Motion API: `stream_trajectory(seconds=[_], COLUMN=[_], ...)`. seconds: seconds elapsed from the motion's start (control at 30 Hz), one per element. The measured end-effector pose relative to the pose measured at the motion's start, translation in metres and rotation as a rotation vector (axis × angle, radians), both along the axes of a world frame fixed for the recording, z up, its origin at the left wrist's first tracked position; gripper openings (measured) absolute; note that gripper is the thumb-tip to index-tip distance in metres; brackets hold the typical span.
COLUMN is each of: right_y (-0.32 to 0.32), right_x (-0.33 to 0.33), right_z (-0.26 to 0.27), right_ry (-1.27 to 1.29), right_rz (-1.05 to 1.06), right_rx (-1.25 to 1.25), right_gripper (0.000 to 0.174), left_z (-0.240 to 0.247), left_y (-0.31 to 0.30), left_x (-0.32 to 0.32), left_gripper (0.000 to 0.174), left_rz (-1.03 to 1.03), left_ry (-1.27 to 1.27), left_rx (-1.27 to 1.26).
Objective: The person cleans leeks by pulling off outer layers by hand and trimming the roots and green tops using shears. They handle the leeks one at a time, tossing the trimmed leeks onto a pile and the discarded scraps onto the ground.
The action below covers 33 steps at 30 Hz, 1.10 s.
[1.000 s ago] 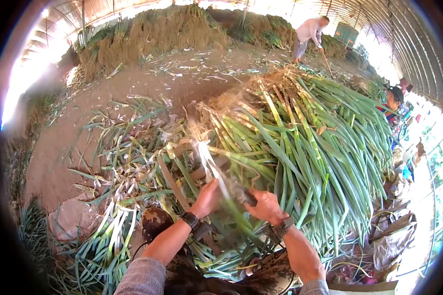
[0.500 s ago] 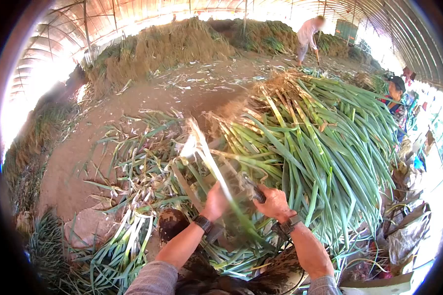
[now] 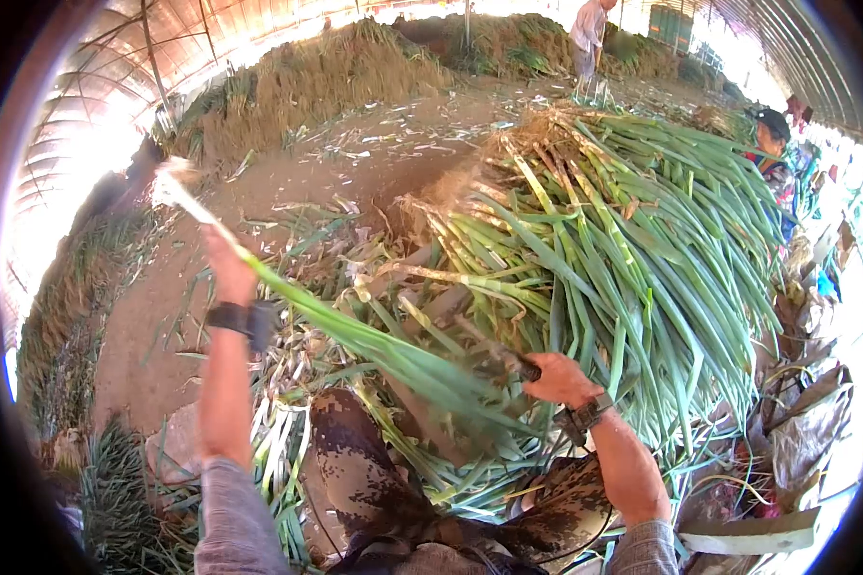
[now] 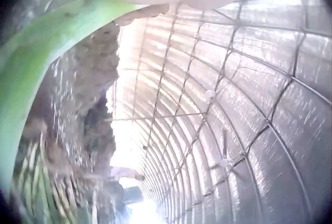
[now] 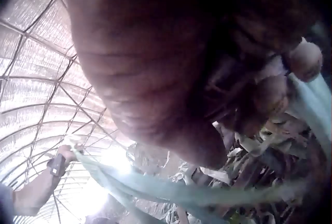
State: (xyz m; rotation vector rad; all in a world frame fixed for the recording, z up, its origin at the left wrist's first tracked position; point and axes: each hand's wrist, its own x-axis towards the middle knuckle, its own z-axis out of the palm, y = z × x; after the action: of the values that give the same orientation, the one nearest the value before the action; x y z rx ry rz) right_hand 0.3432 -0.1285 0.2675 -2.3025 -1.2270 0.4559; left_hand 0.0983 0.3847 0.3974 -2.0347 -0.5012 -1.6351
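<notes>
One scallion (image 3: pixel 350 332) aslant, roots (image 3: pixel 174 174) forward-left

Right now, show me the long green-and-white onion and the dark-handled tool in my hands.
Long green-and-white onion (image 3: pixel 340 329): head view, on its green leaves.
Dark-handled tool (image 3: pixel 528 370): head view, on its handle.

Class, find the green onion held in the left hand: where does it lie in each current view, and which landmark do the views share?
Head: green onion slants from upper left to lower centre.
Left wrist: upper left, bending down the left edge.
Right wrist: across the lower part.
Shared landmark: the ribbed roof.
</notes>
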Motion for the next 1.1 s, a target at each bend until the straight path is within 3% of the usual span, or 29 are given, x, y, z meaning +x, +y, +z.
stream_trajectory(seconds=[0.03,0.07,0.13,0.2,0.27,0.33,0.4,0.47,0.53,0.6,0.63,0.67,0.73,0.77,0.87,0.9,0.93,1.0,1.07,1.1], right_y=[-0.003,-0.005,-0.004,-0.006,-0.005,0.003,0.011,0.015,0.019,0.020,0.023,0.026,0.029,0.023,0.023,0.018,0.017,0.012,0.002,0.002], right_x=[0.002,0.004,0.009,0.012,0.020,0.031,0.032,0.035,0.038,0.039,0.035,0.032,0.032,0.034,0.030,0.027,0.021,0.019,0.019,0.017], right_z=[-0.003,-0.005,-0.003,-0.007,-0.015,-0.012,-0.004,-0.006,-0.022,-0.019,-0.008,0.002,-0.005,-0.018,-0.023,-0.014,0.001,0.000,-0.024,-0.007], right_ry=[-0.006,-0.012,0.019,-0.020,-0.036,0.032,0.067,0.026,-0.019,-0.076,-0.010,0.049,0.201,0.093,0.037,0.018,0.122,0.219,0.066,0.120], right_rz=[-0.059,-0.118,-0.146,-0.245,-0.264,-0.270,-0.268,-0.266,-0.308,-0.358,-0.325,-0.306,-0.224,-0.143,-0.340,-0.369,-0.339,-0.311,-0.220,-0.230], right_rx=[-0.002,-0.004,-0.123,-0.035,-0.004,-0.112,-0.147,-0.204,-0.132,-0.068,-0.076,-0.083,-0.257,-0.164,-0.048,-0.052,-0.138,-0.219,-0.114,-0.137], right_gripper=[0.045,0.046,0.050,0.050,0.050,0.052,0.053,0.050,0.049,0.049,0.048,0.047,0.045,0.043,0.048,0.048,0.051,0.055,0.058,0.055], left_z=[0.022,0.036,0.087,0.083,0.088,0.064,-0.005,-0.110,-0.182,-0.201,-0.218,-0.237,-0.192,-0.163,-0.156,-0.173,-0.165,-0.217,-0.246,-0.248], left_y=[0.027,0.057,0.116,0.244,0.219,0.156,0.146,0.199,0.187,0.126,0.114,0.104,0.016,-0.034,-0.099,-0.095,-0.122,-0.133,-0.148,-0.157], left_x=[-0.025,-0.052,-0.107,-0.191,-0.233,-0.245,-0.272,-0.326,-0.290,-0.205,-0.165,-0.117,-0.016,0.038,0.143,0.167,0.185,0.227,0.265,0.269], left_gripper=[0.039,0.039,0.051,0.055,0.053,0.046,0.043,0.042,0.041,0.039,0.038,0.037,0.037,0.037,0.042,0.050,0.059,0.060,0.056,0.050], left_rz=[0.052,-0.353,-0.340,-0.184,0.379,0.374,0.542,0.834,0.394,0.138,-0.029,-0.217,-0.383,-0.462,-0.592,-0.700,-0.794,-0.905,-0.728,-0.873], left_ry=[-0.033,-0.239,-0.633,-0.651,-0.141,-0.168,0.103,0.668,0.319,0.216,0.172,0.129,0.143,0.149,0.299,0.485,0.451,0.276,0.118,0.124], left_rx=[-0.392,-0.564,-0.961,-0.732,-0.163,-0.660,-0.536,-0.232,-0.758,-1.420,-1.538,-1.649,-1.757,-1.813,-1.915,-1.993,-2.037,-2.199,-2.325,-2.412])
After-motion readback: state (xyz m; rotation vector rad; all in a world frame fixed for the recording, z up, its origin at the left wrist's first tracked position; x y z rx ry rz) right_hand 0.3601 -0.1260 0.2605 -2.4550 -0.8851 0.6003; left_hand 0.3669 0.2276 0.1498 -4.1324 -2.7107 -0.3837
